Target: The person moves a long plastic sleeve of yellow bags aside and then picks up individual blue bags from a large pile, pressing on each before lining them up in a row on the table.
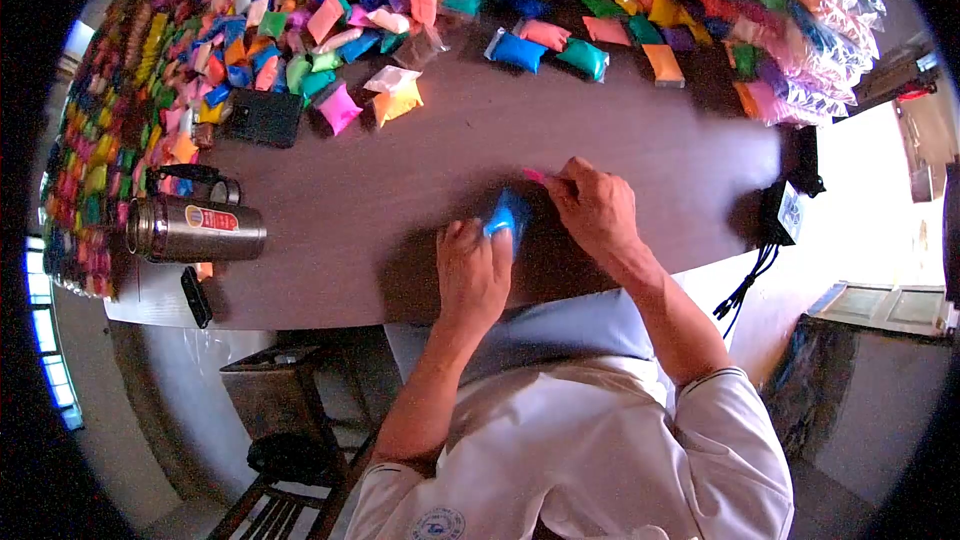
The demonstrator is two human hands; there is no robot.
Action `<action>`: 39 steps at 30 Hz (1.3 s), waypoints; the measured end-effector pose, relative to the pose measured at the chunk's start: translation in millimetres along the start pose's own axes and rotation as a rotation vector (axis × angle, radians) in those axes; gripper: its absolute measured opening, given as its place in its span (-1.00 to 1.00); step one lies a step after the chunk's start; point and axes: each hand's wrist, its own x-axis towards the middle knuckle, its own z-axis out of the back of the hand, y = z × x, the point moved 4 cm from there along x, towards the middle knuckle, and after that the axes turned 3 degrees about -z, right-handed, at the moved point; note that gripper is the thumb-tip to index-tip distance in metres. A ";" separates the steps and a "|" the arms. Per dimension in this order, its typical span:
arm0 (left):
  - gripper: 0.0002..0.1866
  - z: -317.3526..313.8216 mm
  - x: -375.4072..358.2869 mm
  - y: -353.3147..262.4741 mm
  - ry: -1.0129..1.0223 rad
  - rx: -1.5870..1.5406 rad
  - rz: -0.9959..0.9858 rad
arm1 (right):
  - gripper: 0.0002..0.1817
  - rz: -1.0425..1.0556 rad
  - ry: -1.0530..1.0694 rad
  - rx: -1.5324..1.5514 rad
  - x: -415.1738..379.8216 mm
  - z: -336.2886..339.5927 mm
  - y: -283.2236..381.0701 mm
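Near the front edge of the brown table [420, 180], my left hand [472, 275] is closed on a small blue packet [505, 218], which is blurred and sticks out past the fingertips. To its right my right hand [597, 205] is pinched on a thin pink item [535, 177], whose exact kind is too small to tell. The two hands are apart. Farther back on the tabletop lie a magenta packet [337, 108], an orange packet [398, 103], a blue packet [516, 51] and a green packet [584, 59].
Heaps of colourful packets [440, 0] cover the table's back and left. At left are a steel flask [200, 228], a black box [264, 118] and a phone [196, 297]. Clear-wrapped packets [800, 60] and a black device with cables [783, 212] lie at right.
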 end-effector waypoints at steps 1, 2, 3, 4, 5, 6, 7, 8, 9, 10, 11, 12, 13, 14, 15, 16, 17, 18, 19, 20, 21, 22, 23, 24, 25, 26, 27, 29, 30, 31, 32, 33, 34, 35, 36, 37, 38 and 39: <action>-0.69 0.7 -0.2 0.0 0.015 -0.031 0.019 | -0.71 0.021 -0.004 0.087 1.2 3.8 0.9; -0.69 1.3 -1.0 -0.1 0.032 -0.063 0.041 | -0.71 0.023 0.002 0.088 -1.1 5.7 4.5; -0.69 2.8 -0.6 -2.0 0.034 -0.062 0.046 | -0.70 0.052 0.060 0.129 -6.8 8.1 14.4; -0.69 5.3 1.8 -5.3 0.007 -0.065 0.033 | -0.69 0.079 0.114 0.170 -12.2 8.8 22.8; -0.70 6.6 4.2 -7.3 -0.022 -0.067 0.016 | -0.70 0.113 0.173 0.066 -15.1 6.0 28.4; -0.70 5.3 3.5 -5.5 -0.021 -0.067 0.014 | -0.70 0.111 0.172 0.067 -13.9 3.6 28.9; -0.72 1.9 0.9 -2.2 0.028 -0.023 0.005 | -0.70 0.152 0.158 0.078 -12.9 0.5 29.9; -0.71 -0.8 -1.0 -0.1 0.076 0.022 -0.003 | -0.71 0.195 0.144 0.091 -11.3 -3.0 29.6; -0.71 -1.4 -0.5 1.0 0.077 0.024 -0.003 | -0.70 0.212 0.125 0.076 -6.2 -7.7 26.4; -0.70 -4.1 0.1 3.4 0.139 0.018 0.037 | -0.70 0.214 0.127 0.078 -3.6 -10.2 24.1; -0.70 -6.6 -0.3 5.0 0.202 0.011 0.076 | -0.72 0.145 0.126 0.013 -1.2 -11.5 20.0; -0.70 -7.4 -0.2 3.5 0.200 0.011 0.075 | -0.73 0.076 0.124 -0.053 2.1 -11.9 14.8; -0.70 -4.9 0.3 0.5 0.107 0.011 0.061 | -0.73 0.098 0.010 -0.037 6.3 -12.3 7.8; -0.68 -2.2 1.4 -1.5 0.009 0.010 0.046 | -0.73 0.100 0.006 -0.040 8.2 -9.4 2.2; -0.68 -2.7 0.7 -1.0 0.007 0.008 0.044 | -0.74 0.072 0.015 -0.036 10.2 -4.7 -1.3; -0.68 -1.7 -1.6 -0.9 -0.018 0.003 0.011 | -0.75 0.041 0.026 -0.029 10.6 -1.7 -2.6; -0.68 -1.1 -1.2 -0.5 -0.048 -0.002 -0.020 | -0.76 0.044 0.032 0.041 3.8 3.9 0.1; -0.68 0.2 -0.3 -0.7 -0.049 -0.001 -0.016 | -0.76 0.047 0.036 0.042 -4.4 5.3 5.1; -0.68 1.8 0.6 -1.9 -0.025 -0.022 0.001 | -0.71 0.045 0.062 0.111 -14.1 4.0 10.6; -0.68 1.6 1.6 -2.5 -0.002 -0.044 0.015 | -0.67 0.042 0.083 0.180 -21.7 3.2 15.5; -0.68 0.6 2.3 -2.9 0.002 -0.045 0.013 | -0.69 0.068 0.102 0.147 -26.7 2.9 21.1; -0.69 1.5 2.8 -4.2 -0.041 -0.061 -0.013 | -0.69 0.062 0.100 0.147 -29.6 -1.9 22.2; -0.69 2.7 3.1 -5.8 -0.082 -0.078 -0.040 | -0.70 0.059 0.095 0.101 -32.2 -8.6 21.9; -0.69 2.5 3.2 -5.9 -0.078 -0.079 -0.044 | -0.71 0.057 0.090 0.055 -33.5 -12.1 21.8; -0.71 0.8 4.1 -4.4 -0.039 -0.042 -0.024 | -0.74 0.048 0.105 0.066 -31.8 -12.0 22.2; -0.74 -0.3 4.0 -2.4 0.000 -0.004 -0.001 | -0.74 0.052 0.105 0.068 -29.5 -12.9 21.4; -0.74 0.5 2.7 -3.0 0.007 -0.002 0.001 | -0.77 0.047 0.075 0.054 -29.2 -12.7 19.1; -0.67 -0.7 7.1 -4.0 0.023 -0.045 0.041 | -0.80 0.050 0.036 0.035 -24.9 -11.8 14.3; -0.67 -1.5 6.8 -3.4 0.019 -0.046 0.039 | -0.80 0.059 0.013 0.012 -23.4 -11.1 12.3; -0.66 -2.8 4.5 -1.8 -0.004 -0.061 0.037 | -0.80 0.067 -0.009 -0.012 -22.9 -9.8 10.6; -0.65 -3.7 2.8 -0.1 -0.029 -0.074 0.034 | -0.80 0.071 -0.012 -0.013 -20.1 -9.0 8.6; -0.65 -3.6 0.0 1.9 -0.033 -0.074 0.032 | -0.79 0.019 -0.035 -0.039 -16.6 -7.5 4.9; -0.65 -2.3 -3.0 4.7 -0.052 -0.110 0.039 | -0.79 -0.032 -0.060 -0.065 -14.3 -4.0 2.5; -0.65 -0.8 -4.1 6.8 -0.073 -0.148 0.045 | -0.74 -0.060 0.023 0.018 -13.6 0.0 0.1; -0.65 1.1 -6.1 8.0 -0.075 -0.148 0.043 | -0.74 -0.058 0.021 0.018 -15.3 5.9 5.7; -0.66 0.6 -9.1 12.8 -0.043 -0.273 0.135 | -0.76 -0.084 0.057 0.208 -19.9 9.6 11.9; -0.66 -1.0 -10.9 16.6 -0.011 -0.398 0.226 | -0.78 -0.110 0.091 0.399 -24.5 9.6 16.6; -0.66 -0.4 -10.4 16.9 -0.011 -0.397 0.225 | -0.78 -0.109 0.090 0.400 -29.9 4.9 20.9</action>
